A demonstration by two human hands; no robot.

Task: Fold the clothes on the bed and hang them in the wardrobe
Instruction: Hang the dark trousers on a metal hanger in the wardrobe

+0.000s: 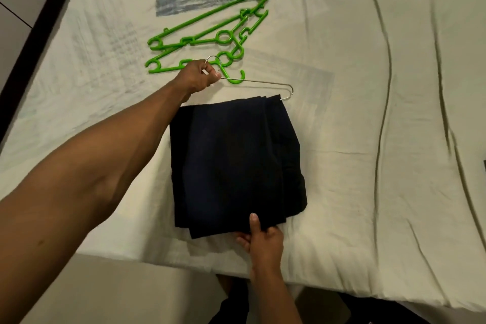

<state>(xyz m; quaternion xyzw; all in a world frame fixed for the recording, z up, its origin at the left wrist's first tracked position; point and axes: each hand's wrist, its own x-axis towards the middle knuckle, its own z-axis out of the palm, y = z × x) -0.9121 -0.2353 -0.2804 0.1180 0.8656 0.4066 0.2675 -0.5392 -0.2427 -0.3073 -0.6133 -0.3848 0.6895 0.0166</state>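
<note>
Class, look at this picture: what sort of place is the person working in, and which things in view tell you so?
Most likely a bedroom. The person works over a bed covered with a pale sheet, a folded dark garment hangs on a metal hanger, and green plastic hangers lie nearby.

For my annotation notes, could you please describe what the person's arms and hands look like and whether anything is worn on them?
Both are bare. The left hand and its forearm carry no sleeve, glove, watch or ring as far as the view shows. The right hand is likewise ungloved, with a bare wrist and forearm and a short thumbnail. No bracelets or markings are visible.
</note>
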